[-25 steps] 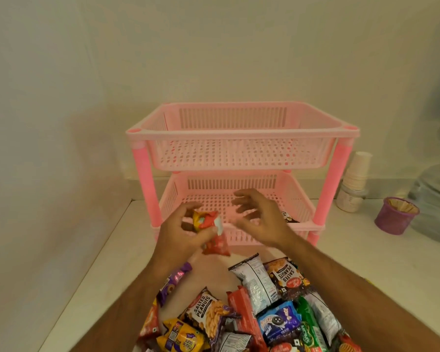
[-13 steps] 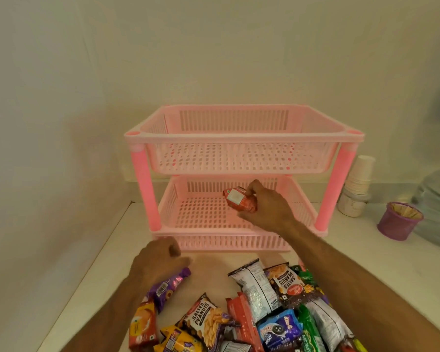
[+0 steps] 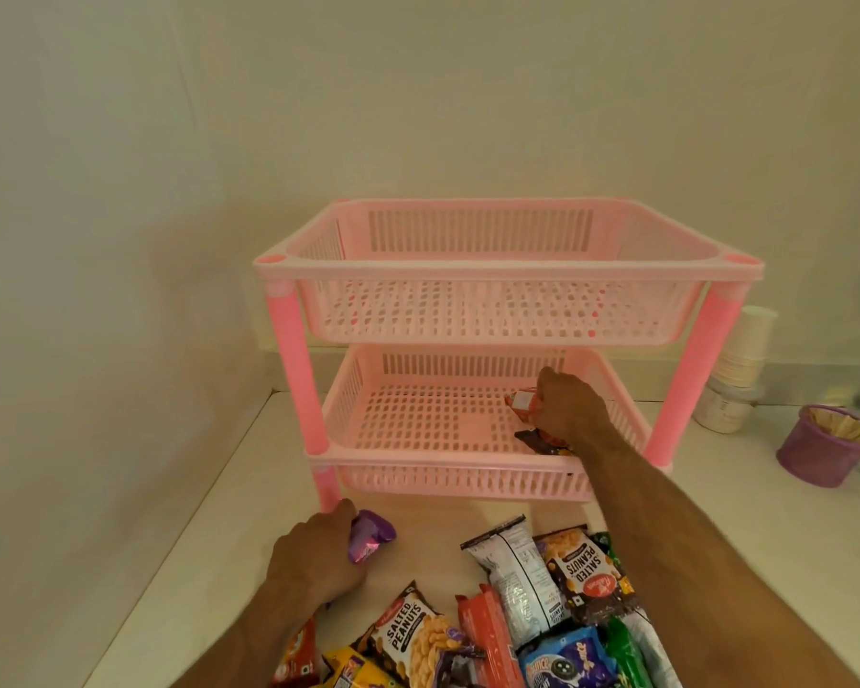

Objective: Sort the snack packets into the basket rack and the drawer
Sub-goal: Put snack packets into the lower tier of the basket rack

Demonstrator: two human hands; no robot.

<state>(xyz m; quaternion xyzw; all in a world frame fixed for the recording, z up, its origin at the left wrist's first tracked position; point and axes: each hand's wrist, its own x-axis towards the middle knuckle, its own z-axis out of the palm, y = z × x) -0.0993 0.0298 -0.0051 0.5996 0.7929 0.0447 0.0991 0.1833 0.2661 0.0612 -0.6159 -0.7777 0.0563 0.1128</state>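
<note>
A pink two-tier basket rack point(image 3: 482, 278) stands on the white counter against the wall. My right hand point(image 3: 569, 409) is inside the lower basket point(image 3: 418, 424) at its right side, shut on a small red packet point(image 3: 523, 403). A dark packet point(image 3: 542, 441) lies on the basket floor just below that hand. My left hand point(image 3: 313, 556) rests on the counter by the rack's front left leg, shut on a purple packet point(image 3: 370, 536). A pile of snack packets point(image 3: 517, 603) lies at the near edge, with salted peanuts bags and a blue biscuit pack. The upper basket holds nothing.
A stack of paper cups point(image 3: 743, 355) on a white tub stands right of the rack. A purple cup point(image 3: 827, 444) with wooden sticks sits further right. Walls close off the left side and the back.
My right hand carried the red packet deeper and lower into the lower basket's right side. My left hand closed on the purple packet at the counter's left.
</note>
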